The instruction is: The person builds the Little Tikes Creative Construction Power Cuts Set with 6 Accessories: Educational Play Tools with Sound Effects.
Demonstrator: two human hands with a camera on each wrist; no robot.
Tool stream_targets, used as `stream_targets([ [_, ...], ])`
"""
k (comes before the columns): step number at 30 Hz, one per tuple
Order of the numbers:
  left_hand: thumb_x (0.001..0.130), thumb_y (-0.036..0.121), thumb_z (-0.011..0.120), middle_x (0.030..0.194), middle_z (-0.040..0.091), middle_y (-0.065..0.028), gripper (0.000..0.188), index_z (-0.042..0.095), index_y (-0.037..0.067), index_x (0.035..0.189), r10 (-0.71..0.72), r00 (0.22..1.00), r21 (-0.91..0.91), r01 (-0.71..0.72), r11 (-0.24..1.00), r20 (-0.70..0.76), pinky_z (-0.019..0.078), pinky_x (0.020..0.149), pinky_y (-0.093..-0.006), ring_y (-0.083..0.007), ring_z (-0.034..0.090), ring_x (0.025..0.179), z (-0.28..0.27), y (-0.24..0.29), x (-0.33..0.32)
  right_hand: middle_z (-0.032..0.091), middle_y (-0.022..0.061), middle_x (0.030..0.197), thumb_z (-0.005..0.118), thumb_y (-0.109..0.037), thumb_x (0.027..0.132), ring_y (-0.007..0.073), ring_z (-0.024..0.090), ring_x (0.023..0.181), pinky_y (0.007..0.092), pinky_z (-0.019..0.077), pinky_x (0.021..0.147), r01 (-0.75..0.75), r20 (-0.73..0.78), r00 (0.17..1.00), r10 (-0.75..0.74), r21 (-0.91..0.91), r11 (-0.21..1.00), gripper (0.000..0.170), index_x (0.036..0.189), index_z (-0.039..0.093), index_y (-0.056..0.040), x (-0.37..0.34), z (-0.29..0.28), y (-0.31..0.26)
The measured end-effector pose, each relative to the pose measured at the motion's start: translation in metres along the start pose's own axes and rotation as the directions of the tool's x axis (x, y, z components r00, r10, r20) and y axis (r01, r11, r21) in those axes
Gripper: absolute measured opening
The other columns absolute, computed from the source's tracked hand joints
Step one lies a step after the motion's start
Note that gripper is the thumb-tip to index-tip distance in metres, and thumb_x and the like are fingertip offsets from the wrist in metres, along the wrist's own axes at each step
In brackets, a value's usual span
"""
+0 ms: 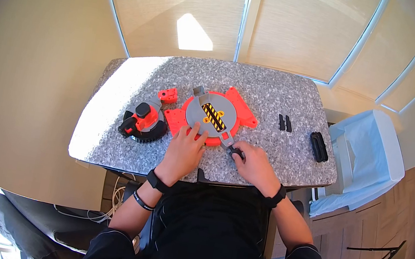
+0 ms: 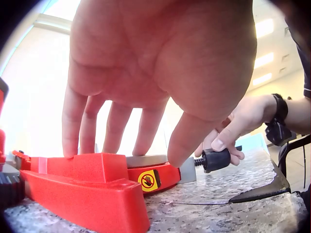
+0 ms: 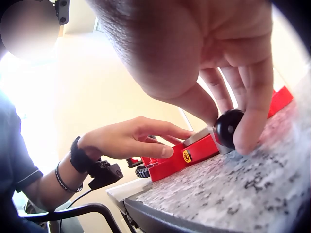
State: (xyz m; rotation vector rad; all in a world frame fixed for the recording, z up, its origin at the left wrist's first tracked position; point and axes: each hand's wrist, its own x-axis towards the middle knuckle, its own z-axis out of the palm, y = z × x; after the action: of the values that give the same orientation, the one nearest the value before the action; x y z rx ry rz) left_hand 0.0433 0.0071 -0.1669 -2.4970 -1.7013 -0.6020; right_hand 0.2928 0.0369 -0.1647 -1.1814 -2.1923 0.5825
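A red base with a round grey turntable [image 1: 198,112] and a yellow-black striped strip [image 1: 213,117] lies on the speckled table. My left hand [image 1: 185,153] rests on its near left edge, fingers spread and pointing down, as the left wrist view [image 2: 160,53] shows. At the base's front, my right hand [image 1: 257,167] pinches a black knob [image 2: 216,160] between thumb and fingers. A spring shows between knob and grey arm in the left wrist view. The right wrist view shows the round end of the knob [image 3: 228,129] between the fingers.
Left of the base stands a black and red saw-like part [image 1: 146,122], with a small red block [image 1: 168,95] behind it. Two thin black pieces [image 1: 285,123] and a black bundle [image 1: 318,147] lie to the right. A lined bin [image 1: 379,153] stands beyond the table's right edge.
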Motion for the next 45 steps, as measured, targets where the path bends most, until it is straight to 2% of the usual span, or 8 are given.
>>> stream_targets([
  [1,0.090,0.019,0.073,0.146,0.055,-0.0230,0.051,0.063,0.006,0.138,-0.001,1.000,0.002,0.001,1.000,-0.002,0.0510,0.103,-0.0483,-0.0411,0.054,0.124,0.001,-0.001,0.000,0.072,0.0250,0.100,0.070,-0.009,0.092,0.0464,0.068,0.091,0.0518,0.0550,0.081,-0.058,0.049,0.997,0.057,0.027,0.998,0.023,0.113,0.065,-0.0026,0.000,-0.002,-0.003],
  [2,0.090,0.019,0.073,0.146,0.054,-0.0223,0.051,0.063,0.007,0.138,-0.002,1.000,0.004,0.002,1.000,-0.005,0.0517,0.103,-0.0480,-0.0417,0.054,0.124,0.001,-0.001,0.000,0.072,0.0250,0.100,0.070,-0.009,0.092,0.0464,0.068,0.091,0.0518,0.0550,0.081,-0.057,0.049,0.997,0.056,0.026,0.998,0.023,0.113,0.065,-0.0026,0.000,-0.001,-0.001],
  [4,0.090,0.019,0.073,0.146,0.054,-0.0223,0.051,0.063,0.007,0.138,-0.005,1.000,0.001,0.005,1.000,-0.005,0.0516,0.103,-0.0480,-0.0417,0.054,0.124,0.001,-0.001,0.000,0.072,0.0204,0.096,0.077,-0.012,0.088,0.0357,0.072,0.076,0.0437,0.0577,0.071,0.027,-0.032,0.999,-0.026,0.028,0.999,0.028,0.113,0.067,-0.0023,0.000,0.002,0.003],
  [13,0.089,0.019,0.073,0.147,0.054,-0.0223,0.052,0.062,0.007,0.139,0.002,1.000,-0.002,-0.002,1.000,-0.002,0.0512,0.103,-0.0481,-0.0418,0.054,0.124,0.000,-0.001,0.000,0.065,0.0154,0.101,0.085,-0.013,0.081,0.0327,0.071,0.084,0.0406,0.0583,0.074,0.055,-0.034,0.998,-0.056,-0.029,0.998,0.040,0.114,0.065,-0.0033,-0.001,0.003,0.007],
  [22,0.089,0.019,0.074,0.147,0.054,-0.0226,0.053,0.062,0.006,0.139,0.005,1.000,0.000,-0.005,1.000,-0.001,0.0509,0.104,-0.0482,-0.0408,0.054,0.125,0.000,-0.001,-0.001,0.073,0.0200,0.097,0.075,-0.009,0.086,0.0348,0.073,0.077,0.0425,0.0594,0.071,-0.015,-0.033,0.999,0.016,0.019,1.000,0.030,0.112,0.063,-0.0012,0.002,0.004,0.006],
  [26,0.089,0.020,0.074,0.146,0.055,-0.0228,0.053,0.062,0.006,0.139,0.006,1.000,0.003,-0.006,1.000,0.004,0.0501,0.105,-0.0484,-0.0400,0.054,0.125,-0.001,-0.001,-0.001,0.074,0.0203,0.096,0.074,-0.009,0.087,0.0348,0.074,0.076,0.0427,0.0590,0.069,0.010,-0.038,0.999,-0.009,0.023,1.000,0.029,0.112,0.063,-0.0008,0.001,0.004,0.006],
  [34,0.089,0.020,0.075,0.146,0.055,-0.0232,0.054,0.062,0.006,0.139,0.002,1.000,0.000,-0.002,1.000,0.009,0.0494,0.106,-0.0483,-0.0400,0.054,0.126,-0.001,0.000,0.000,0.064,0.0172,0.107,0.084,-0.016,0.083,0.0340,0.071,0.085,0.0422,0.0583,0.075,-0.012,-0.001,1.000,0.013,0.013,1.000,0.041,0.116,0.063,-0.0046,-0.001,0.001,0.002],
  [45,0.088,0.020,0.075,0.146,0.055,-0.0234,0.054,0.062,0.006,0.139,0.008,1.000,0.001,-0.008,1.000,0.002,0.0500,0.106,-0.0481,-0.0400,0.054,0.126,-0.002,0.000,-0.001,0.065,0.0179,0.101,0.077,-0.011,0.087,0.0349,0.070,0.085,0.0432,0.0581,0.074,0.025,-0.066,0.998,-0.025,0.006,1.000,0.035,0.116,0.060,-0.0031,-0.001,0.007,0.007],
])
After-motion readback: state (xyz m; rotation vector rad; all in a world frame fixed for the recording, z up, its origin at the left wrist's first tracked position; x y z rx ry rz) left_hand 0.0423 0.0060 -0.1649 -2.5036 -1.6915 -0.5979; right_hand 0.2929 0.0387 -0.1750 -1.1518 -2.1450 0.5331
